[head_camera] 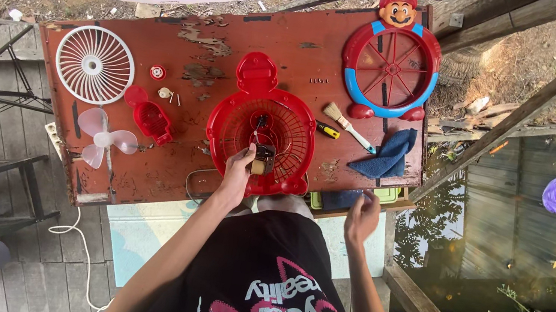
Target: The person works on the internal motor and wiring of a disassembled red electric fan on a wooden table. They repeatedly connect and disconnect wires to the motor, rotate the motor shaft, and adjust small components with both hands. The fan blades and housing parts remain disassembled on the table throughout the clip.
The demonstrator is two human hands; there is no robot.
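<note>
The left hand (238, 172) is reaching up over the near edge of the worn red table (237, 42), its fingers closing on the small metal motor (263, 160) that is sitting inside the red fan housing (263, 131); the grip looks pinched around the motor's lower left side, though the fingertips themselves are partly hidden. The right hand (362, 215) is hovering off to the right of the left one, well apart from it, fingers loosely spread and holding nothing, just in front of a dark flat object (340, 198) lying on a green tray (387, 194) at the table's near edge. Just beyond the right hand a blue cloth (388, 156) is lying crumpled, and beside it, toward the housing, a paintbrush (349, 126) and a small yellow-handled screwdriver (327, 130) are resting on the boards. To the left of the left hand a small red grille piece (151, 118) is lying next to pale pink fan blades (100, 138), with a red cap (157, 71) and a small white part (164, 92) a little farther up. Beyond those, at the far left corner, a white round fan guard (94, 64) is lying flat. Farthest from the right hand, at the far right corner, a red and blue front grille (390, 65) with a cartoon head on top is lying on the table.
</note>
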